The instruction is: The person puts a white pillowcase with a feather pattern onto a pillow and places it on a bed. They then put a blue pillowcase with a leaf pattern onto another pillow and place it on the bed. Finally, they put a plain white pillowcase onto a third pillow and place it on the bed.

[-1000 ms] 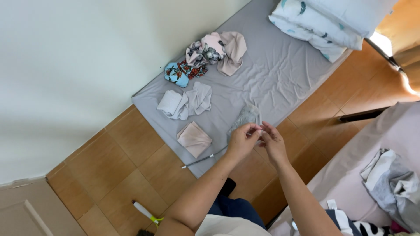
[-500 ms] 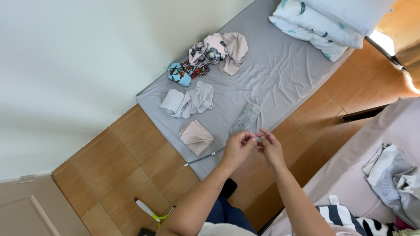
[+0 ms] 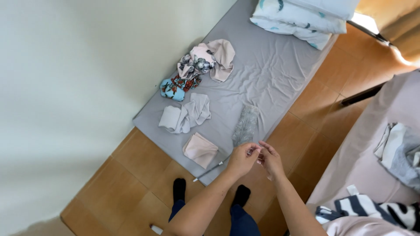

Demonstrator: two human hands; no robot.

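While hands (image 3: 256,159) meet, clothes (image 3: 199,65) strew mattress (image 3: 267,78).

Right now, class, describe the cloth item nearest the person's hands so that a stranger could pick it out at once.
Start at the grey mattress on the tiled floor. Follow its near edge to where the left hand and right hand meet. Just above them lies a grey, fuzzy-looking cloth, long and narrow; unlike the folded pink cloth beside it, it is mottled grey and unfolded.
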